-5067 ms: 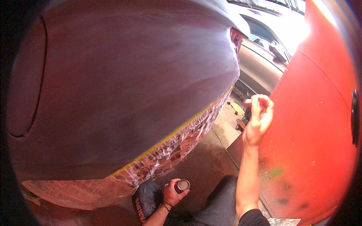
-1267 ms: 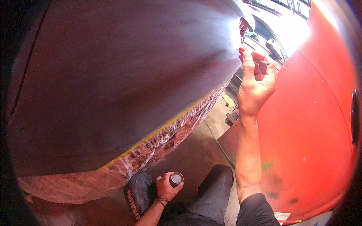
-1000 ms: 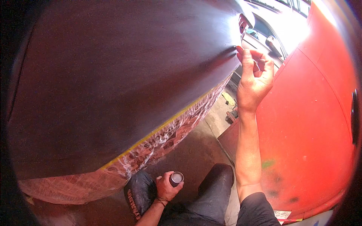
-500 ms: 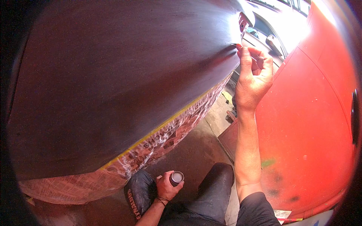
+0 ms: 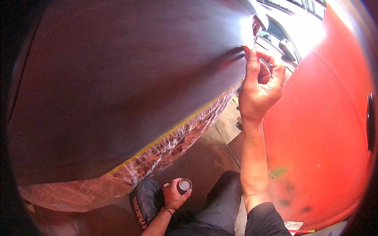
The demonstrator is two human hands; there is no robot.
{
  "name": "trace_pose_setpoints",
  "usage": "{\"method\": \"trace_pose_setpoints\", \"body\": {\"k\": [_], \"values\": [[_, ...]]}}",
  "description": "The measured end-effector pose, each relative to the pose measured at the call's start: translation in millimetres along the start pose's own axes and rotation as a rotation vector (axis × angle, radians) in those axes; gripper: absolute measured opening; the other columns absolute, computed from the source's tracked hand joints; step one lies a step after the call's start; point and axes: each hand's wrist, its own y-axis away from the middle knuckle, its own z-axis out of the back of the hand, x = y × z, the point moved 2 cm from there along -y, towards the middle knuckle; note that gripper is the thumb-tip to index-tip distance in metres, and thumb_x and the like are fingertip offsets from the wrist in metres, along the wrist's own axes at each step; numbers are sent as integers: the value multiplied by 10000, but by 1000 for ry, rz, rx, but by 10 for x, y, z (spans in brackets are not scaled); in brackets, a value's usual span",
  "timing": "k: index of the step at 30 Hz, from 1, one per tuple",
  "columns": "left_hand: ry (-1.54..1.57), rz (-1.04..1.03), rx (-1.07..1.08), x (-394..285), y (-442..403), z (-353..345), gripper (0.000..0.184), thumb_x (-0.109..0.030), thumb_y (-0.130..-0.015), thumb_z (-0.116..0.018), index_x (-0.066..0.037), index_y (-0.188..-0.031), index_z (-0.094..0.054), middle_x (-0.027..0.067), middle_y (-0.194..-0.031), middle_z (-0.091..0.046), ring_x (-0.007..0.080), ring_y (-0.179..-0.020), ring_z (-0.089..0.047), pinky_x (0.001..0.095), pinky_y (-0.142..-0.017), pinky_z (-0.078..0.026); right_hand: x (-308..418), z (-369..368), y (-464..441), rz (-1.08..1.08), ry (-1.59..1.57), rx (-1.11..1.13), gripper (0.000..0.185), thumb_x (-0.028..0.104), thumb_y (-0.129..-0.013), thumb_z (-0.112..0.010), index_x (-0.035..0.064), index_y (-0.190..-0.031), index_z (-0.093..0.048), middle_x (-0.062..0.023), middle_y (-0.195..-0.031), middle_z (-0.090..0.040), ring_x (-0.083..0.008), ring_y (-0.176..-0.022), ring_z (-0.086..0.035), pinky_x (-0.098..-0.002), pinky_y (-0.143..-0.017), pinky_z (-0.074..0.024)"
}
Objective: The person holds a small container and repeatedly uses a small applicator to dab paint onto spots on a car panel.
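Observation:
My right hand is raised against the far edge of a large, dark matte car panel. Its thumb and forefinger pinch a small red piece with a thin dark tip; the tip meets the panel surface, and its exact kind does not show. Low down by my left knee, my left hand is wrapped around a small dark cup with pale liquid in it. The cup stands nearly upright.
Yellow tape runs along the panel's lower edge, above newspaper under clear plastic. A red car panel rises close on my right. A light-coloured vehicle with a mirror stands beyond. Concrete floor lies below.
My right hand and forearm have shifted slightly left, carrying the small red piece along the panel. My left hand keeps the cup in the same place.

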Motion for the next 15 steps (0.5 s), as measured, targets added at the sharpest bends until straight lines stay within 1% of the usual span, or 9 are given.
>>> {"method": "trace_pose_setpoints", "body": {"k": [5, 8, 15], "values": [[-8, -31, -13, 18, -2, -11, 733, -483, -763, -929, -103, -1317, -635, 127, -1136, -771, 340, -1070, -722, 480, -1032, -445, -10, 2, -8, -17, -40, -13, 115, 72, -1034, -789, 37, -1114, -715, -47, -1028, -783, -108, -929, -755, -272, -820, -590], [1, -29, -12, 21, -3, -9, 734, -482, -762, -929, -103, -1317, -635, 125, -1115, -773, 343, -1056, -727, 480, -1030, -446, -33, 5, 0, 15, 18, -4, 120, 87, -1032, -797, 38, -1110, -719, -47, -1030, -778, -115, -917, -757, -280, -815, -588], [-6, -18, -8, 36, 5, -24, 737, -484, -754, -931, -109, -1315, -636, 123, -1100, -773, 346, -1037, -728, 485, -1017, -457, -25, -4, -2, 14, 21, 2, 133, 105, -1024, -812, 45, -1109, -729, -52, -1028, -764, -135, -921, -768, -292, -826, -581]]}}
